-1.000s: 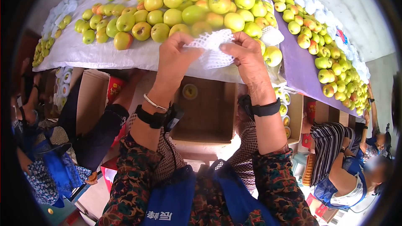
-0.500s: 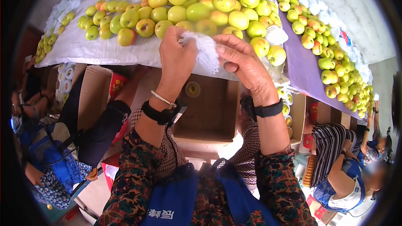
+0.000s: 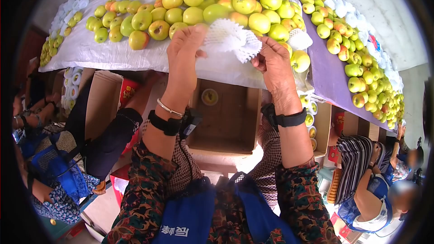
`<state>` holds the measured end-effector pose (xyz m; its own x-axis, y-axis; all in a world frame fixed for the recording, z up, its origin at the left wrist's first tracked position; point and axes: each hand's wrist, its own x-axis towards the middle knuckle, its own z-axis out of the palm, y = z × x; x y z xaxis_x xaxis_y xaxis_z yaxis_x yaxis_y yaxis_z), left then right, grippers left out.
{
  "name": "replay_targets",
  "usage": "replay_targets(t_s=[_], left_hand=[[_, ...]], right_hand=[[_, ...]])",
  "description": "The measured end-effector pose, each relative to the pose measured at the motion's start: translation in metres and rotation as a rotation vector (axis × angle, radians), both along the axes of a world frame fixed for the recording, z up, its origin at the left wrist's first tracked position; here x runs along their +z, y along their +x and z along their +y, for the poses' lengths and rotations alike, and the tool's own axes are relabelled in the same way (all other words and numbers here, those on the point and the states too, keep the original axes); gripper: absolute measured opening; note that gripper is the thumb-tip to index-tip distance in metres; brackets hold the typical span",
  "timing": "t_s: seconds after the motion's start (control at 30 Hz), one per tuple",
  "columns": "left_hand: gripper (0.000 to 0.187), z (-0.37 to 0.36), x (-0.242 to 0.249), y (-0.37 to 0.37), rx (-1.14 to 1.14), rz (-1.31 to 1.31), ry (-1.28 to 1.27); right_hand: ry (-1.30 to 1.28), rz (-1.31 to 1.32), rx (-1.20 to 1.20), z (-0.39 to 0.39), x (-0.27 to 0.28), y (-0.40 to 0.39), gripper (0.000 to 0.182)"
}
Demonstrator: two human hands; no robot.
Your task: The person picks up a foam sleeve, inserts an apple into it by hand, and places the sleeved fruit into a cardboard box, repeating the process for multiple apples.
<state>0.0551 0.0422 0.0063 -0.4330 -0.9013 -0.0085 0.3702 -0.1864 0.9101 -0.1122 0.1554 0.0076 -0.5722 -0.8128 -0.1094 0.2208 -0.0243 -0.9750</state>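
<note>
A white foam net sleeve is stretched between my two hands just above the table's near edge. My left hand pinches its left end with fingers raised. My right hand grips its right end. Right behind the sleeve lies a big heap of green-yellow apples on a white cloth. An apple in a net sits just right of my right hand. Below my hands stands an open cardboard box with one wrapped apple inside.
A purple cloth carries more apples along the right. Boxes of wrapped apples stand under it. A seated person in a striped top is at the right, another person at the left.
The bunched sleeve has been pulled open and wider between my hands. My left fingers lifted and my right hand shifted right and down a little.
</note>
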Motion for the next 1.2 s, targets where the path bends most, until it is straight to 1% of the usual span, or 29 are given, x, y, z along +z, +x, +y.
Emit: replay_targets(t_s=[0.03,0.1,0.13,0.2,0.23,0.27,0.3,0.33,0.4,0.47,0.53,0.57,0.6,0.63,0.67,0.7,0.73,0.8,0.83,0.87,0.9,0.93,1.0,1.03,1.07,1.1,1.13,1.17,1.2], left_hand=[[0.020,0.004,0.000,-0.003,0.000,0.001,-0.001],[0.023,0.011,0.001,-0.007,0.078,0.004,-0.587],[0.023,0.013,0.004,-0.005,0.079,0.003,-0.587],[0.023,0.017,0.011,-0.001,0.164,-0.420,-1.106],[0.023,0.014,0.006,-0.002,0.166,-0.421,-1.105],[0.020,0.009,-0.002,-0.004,0.162,-0.368,-1.035],[0.017,0.008,0.000,-0.005,0.158,-0.314,-0.966],[0.017,0.008,0.002,-0.003,0.160,-0.315,-0.968],[0.015,0.010,0.012,0.003,-0.007,0.008,-0.175],[0.013,0.005,0.007,0.006,-0.007,0.035,-0.164],[0.012,0.003,0.002,0.006,-0.007,0.063,-0.151],[0.012,0.003,0.001,0.006,-0.002,-0.016,-0.256],[0.012,0.003,0.000,0.005,0.002,-0.096,-0.361],[0.012,0.003,-0.004,0.003,0.002,-0.096,-0.361],[0.013,0.002,-0.008,0.001,0.030,-0.142,-0.590],[0.015,0.001,-0.009,-0.001,0.059,-0.187,-0.820],[0.015,0.002,-0.009,-0.001,0.062,-0.188,-0.822],[0.029,0.005,-0.006,0.001,0.041,-0.263,-0.771],[0.029,0.009,-0.003,0.002,0.043,-0.265,-0.772],[0.036,0.014,0.002,0.001,0.049,-0.133,-0.506],[0.043,0.017,0.005,0.000,0.053,0.001,-0.240],[0.043,0.016,0.001,0.001,0.053,0.003,-0.244],[0.056,0.015,-0.007,0.002,-0.318,0.174,0.141],[0.056,0.020,-0.006,-0.002,-0.316,0.173,0.141],[0.054,0.028,-0.005,-0.009,-0.307,0.196,0.007],[0.052,0.033,-0.003,-0.012,-0.296,0.217,-0.127],[0.052,0.031,-0.004,-0.011,-0.292,0.213,-0.126],[0.047,0.025,-0.005,-0.011,-0.220,0.168,-0.065],[0.043,0.020,-0.005,-0.011,-0.149,0.125,-0.006]], right_hand=[[-0.006,0.035,-0.028,0.000,-0.001,-0.001,0.024],[-0.009,0.044,-0.043,0.000,0.001,0.000,0.022],[-0.011,0.051,-0.058,0.000,0.001,0.001,0.020],[-0.034,0.045,-0.029,-0.001,-0.001,0.002,0.019],[-0.060,0.041,-0.003,-0.002,-0.001,0.003,0.019],[-0.060,0.040,-0.001,-0.002,0.001,0.003,0.019],[-0.047,0.048,0.008,0.000,0.004,0.004,0.019],[-0.035,0.056,0.017,0.000,0.006,0.004,0.020],[-0.006,0.080,0.019,0.000,0.004,-0.003,0.022],[0.026,0.103,0.022,0.000,0.004,-0.012,0.025],[0.047,-0.089,0.026,0.000,0.009,-0.017,0.033],[0.046,-0.089,0.026,0.000,0.010,-0.017,0.033],[0.042,-0.160,0.024,-0.001,0.012,-0.015,0.035],[0.038,-0.231,0.023,-0.001,0.014,-0.012,0.037],[0.038,-0.230,0.024,0.000,0.017,-0.007,0.037],[0.087,-0.055,0.073,0.001,0.019,0.002,0.035],[0.135,0.120,0.123,0.001,0.021,0.006,0.033],[0.100,0.088,0.178,0.000,0.012,0.002,0.031],[0.068,0.056,0.231,0.000,0.008,0.001,0.029],[0.066,0.055,0.233,0.000,0.005,0.000,0.029],[-0.023,-0.075,0.195,-0.001,0.004,0.001,0.027],[-0.113,-0.205,0.156,-0.001,0.005,0.001,0.025],[-0.117,-0.237,0.176,-0.001,0.005,0.003,0.023],[-0.114,-0.273,0.197,0.000,0.005,0.005,0.020],[-0.113,-0.277,0.200,0.000,0.003,0.007,0.020],[-0.075,-0.276,0.252,0.001,0.001,0.009,0.024],[-0.037,-0.276,0.303,0.001,0.000,0.011,0.029],[-0.034,-0.281,0.306,0.003,0.001,0.012,0.029],[0.044,-0.222,0.374,0.006,0.007,0.013,0.041]])
